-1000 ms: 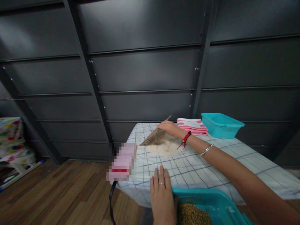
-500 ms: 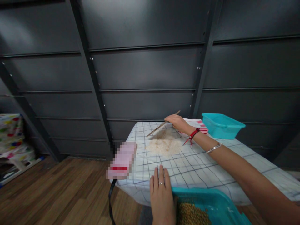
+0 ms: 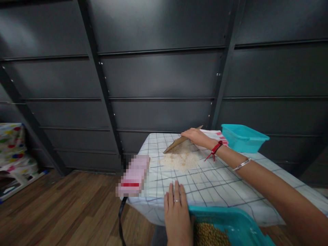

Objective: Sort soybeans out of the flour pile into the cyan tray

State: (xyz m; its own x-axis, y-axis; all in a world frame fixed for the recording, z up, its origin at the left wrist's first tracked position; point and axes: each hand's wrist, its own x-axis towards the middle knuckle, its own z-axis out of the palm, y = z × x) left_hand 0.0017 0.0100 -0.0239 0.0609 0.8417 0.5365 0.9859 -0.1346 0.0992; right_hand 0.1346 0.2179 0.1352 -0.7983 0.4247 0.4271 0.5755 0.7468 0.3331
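My right hand [image 3: 196, 136] grips a thin brown piece of cardboard [image 3: 174, 145] by its upper edge, holding it tilted at the far side of a spread of pale grains [image 3: 181, 162] that look like rice, with browner bits among them. Near the front edge of the table my left hand [image 3: 177, 213] lies flat, fingers stretched out, beside the left wall of a turquoise tub [image 3: 242, 214]. Inside that tub is a heap of small yellow-brown beans or grains [image 3: 211, 235]. Whether my left thumb touches the tub cannot be made out.
A checked white cloth [image 3: 217, 186] covers the table. At the back right stand another turquoise tub [image 3: 244, 140] and a folded pink-striped cloth [image 3: 214, 134]. A pixelated pink item [image 3: 134, 174] with a black strap [image 3: 121, 218] lies at the left edge. A dark panelled wall [image 3: 159, 75] rises behind.
My right hand has shifted slightly right and toward me, and the cardboard has turned to show more of its flat face. My left hand stays in place.
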